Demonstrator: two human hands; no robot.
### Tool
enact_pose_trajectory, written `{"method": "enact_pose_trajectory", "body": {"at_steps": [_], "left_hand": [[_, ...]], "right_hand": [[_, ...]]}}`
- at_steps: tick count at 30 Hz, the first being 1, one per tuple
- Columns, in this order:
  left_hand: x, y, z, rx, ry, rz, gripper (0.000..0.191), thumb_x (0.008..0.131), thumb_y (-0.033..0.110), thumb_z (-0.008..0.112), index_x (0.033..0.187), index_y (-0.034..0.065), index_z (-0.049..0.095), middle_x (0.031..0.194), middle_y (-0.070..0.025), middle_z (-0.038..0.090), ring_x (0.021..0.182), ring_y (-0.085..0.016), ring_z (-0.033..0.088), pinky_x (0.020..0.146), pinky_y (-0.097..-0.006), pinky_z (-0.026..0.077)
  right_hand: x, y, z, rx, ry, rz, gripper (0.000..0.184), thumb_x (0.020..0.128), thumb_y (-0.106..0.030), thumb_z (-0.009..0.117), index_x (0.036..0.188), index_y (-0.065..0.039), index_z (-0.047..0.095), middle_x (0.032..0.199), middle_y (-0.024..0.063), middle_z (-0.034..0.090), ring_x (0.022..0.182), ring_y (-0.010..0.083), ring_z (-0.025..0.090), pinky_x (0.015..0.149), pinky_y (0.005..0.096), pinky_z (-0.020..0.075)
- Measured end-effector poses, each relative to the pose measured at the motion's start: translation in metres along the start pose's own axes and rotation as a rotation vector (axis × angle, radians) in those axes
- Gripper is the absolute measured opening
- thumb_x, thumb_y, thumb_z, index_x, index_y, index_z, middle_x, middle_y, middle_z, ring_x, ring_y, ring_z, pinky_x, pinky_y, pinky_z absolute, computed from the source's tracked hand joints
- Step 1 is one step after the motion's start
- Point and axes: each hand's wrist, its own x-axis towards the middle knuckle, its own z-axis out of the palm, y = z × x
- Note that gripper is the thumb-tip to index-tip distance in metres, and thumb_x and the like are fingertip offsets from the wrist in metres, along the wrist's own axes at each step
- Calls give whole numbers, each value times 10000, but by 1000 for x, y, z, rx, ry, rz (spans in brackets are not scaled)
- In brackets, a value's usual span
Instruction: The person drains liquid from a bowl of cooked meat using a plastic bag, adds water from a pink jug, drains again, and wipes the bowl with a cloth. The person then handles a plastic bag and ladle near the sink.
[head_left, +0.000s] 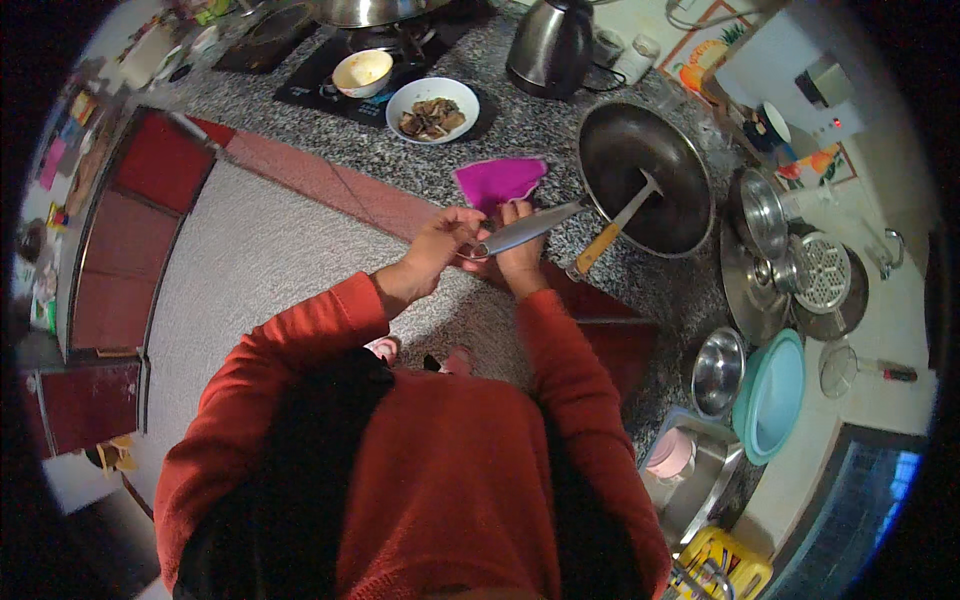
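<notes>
A dark wok (607, 157) rests tilted on the speckled stone counter (360, 157), its long metal handle (532, 227) reaching toward me. My left hand (433, 251) has its fingers around the loop end of that handle. Passing beneath the handle, my right hand (519, 259) comes up on the far side with curled fingers beside a purple cloth (501, 180). The handle hides part of that hand, so its grip is unclear. Inside the wok leans a turner (634, 206) with a wooden grip, which hangs over the rim.
Beyond the cloth stand a white bowl of food (433, 112), a smaller bowl (363, 73) on the black cooktop (300, 94) and a steel kettle (550, 49). At right are a steel bowl (718, 371), a teal basin (772, 397) and a sink (694, 502).
</notes>
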Motion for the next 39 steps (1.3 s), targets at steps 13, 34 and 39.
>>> {"method": "enact_pose_trajectory", "body": {"at_steps": [13,34,39], "left_hand": [[-35,-71,-13,837,-918,371,707,673,141,729,1310,76,430,1273,-164,448,1193,-313,418,1006,-403,327],[-234,-50,327,896,-2074,308,243,821,211,626,941,38,504,821,-31,498,789,-112,475,693,-275,416],[-297,-33,481,811,-2049,999,218,865,192,573,1006,34,521,901,-35,534,876,-124,505,786,-308,436]], "right_hand": [[-192,-140,-142,1093,-110,1027,390,889,-301,575,1165,-27,536,990,35,608,901,134,551,813,294,447],[-419,-236,-446,281,718,1122,126,867,-97,612,963,-17,629,822,-30,578,770,60,510,666,227,435],[-457,-209,-609,175,903,983,161,867,-106,604,1001,-18,617,792,-5,603,614,47,524,532,192,433]]}}
